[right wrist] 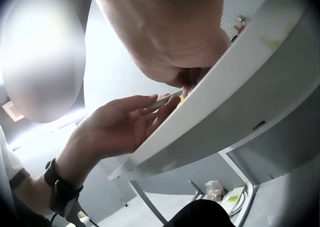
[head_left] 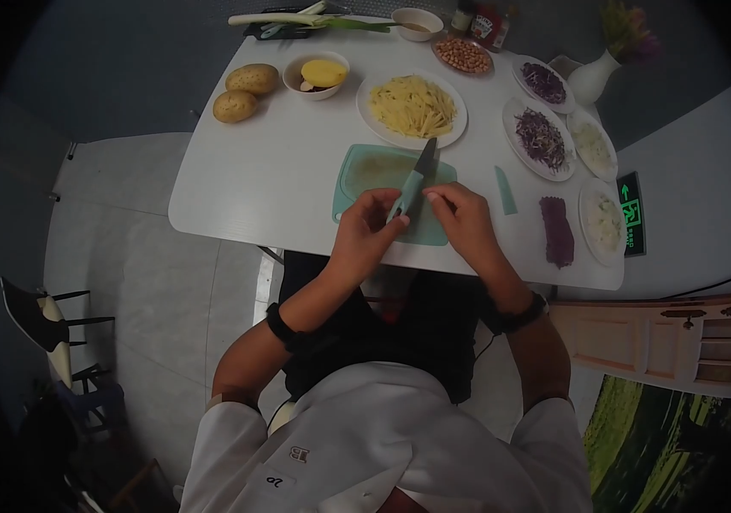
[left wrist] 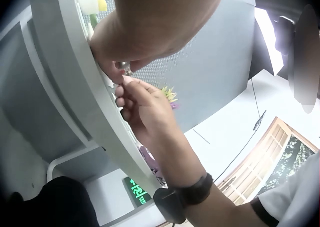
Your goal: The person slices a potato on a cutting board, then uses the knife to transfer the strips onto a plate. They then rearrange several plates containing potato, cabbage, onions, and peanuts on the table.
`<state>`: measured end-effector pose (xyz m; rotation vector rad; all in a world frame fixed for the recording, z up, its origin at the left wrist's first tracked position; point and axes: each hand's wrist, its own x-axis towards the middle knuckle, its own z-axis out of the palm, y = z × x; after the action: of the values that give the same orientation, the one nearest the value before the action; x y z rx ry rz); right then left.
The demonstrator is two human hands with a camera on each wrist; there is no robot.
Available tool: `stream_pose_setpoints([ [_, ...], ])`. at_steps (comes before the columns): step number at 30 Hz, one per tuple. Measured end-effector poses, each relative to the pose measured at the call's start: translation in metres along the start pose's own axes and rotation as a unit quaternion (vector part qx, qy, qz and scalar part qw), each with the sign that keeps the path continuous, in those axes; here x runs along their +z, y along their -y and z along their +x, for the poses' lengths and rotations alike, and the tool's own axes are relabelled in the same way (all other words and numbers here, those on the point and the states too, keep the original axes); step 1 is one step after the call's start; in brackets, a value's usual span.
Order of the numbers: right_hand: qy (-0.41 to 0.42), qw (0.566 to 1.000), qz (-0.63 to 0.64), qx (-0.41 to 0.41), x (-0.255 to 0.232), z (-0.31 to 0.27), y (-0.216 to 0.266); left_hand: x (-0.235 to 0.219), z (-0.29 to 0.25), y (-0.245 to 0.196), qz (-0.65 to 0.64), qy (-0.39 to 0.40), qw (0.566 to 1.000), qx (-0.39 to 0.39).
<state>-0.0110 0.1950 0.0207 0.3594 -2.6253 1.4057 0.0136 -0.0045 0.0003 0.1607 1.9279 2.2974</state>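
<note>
In the head view my left hand grips the mint-green handle of a knife. Its dark blade points away from me, toward a plate of yellow potato strips. My right hand is just right of the handle, its fingers curled and its thumb against the forefinger; nothing shows in that pinch. Both hands are over a mint-green cutting board with a damp, stained surface. From the left wrist, the right fingertips appear close to the left hand. The right wrist view shows the light handle along the left fingers.
Right of the board lie a mint-green blade-shaped piece and a folded purple cloth. Plates of purple shreds and pale pieces line the right side. Potatoes, a bowl with a peeled potato, leeks and peanuts stand farther back.
</note>
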Motion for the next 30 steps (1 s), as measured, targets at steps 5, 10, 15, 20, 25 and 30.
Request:
stream_pose_setpoints([
  [5,-0.052,0.998,-0.008,-0.046,0.016,-0.007,-0.007,0.017,0.011,-0.006,-0.066,-0.020,0.997,-0.019],
  [10,-0.015,0.982,0.156,0.104,0.005,-0.011,0.003,0.024,0.005,-0.006,-0.109,-0.012,0.994,-0.001],
  [15,-0.037,0.936,0.318,0.146,0.023,-0.010,0.018,0.037,-0.008,0.006,-0.071,-0.011,0.997,0.042],
  [20,-0.026,0.942,0.300,0.151,0.011,0.002,0.004,0.020,-0.015,-0.011,0.116,0.041,0.977,0.171],
  [25,-0.031,0.979,-0.189,-0.072,-0.010,0.001,0.002,-0.026,-0.018,-0.018,0.213,-0.038,0.952,0.217],
  [30,0.021,0.945,-0.294,-0.140,-0.022,-0.008,-0.007,-0.051,-0.012,-0.025,0.231,-0.086,0.936,0.249],
])
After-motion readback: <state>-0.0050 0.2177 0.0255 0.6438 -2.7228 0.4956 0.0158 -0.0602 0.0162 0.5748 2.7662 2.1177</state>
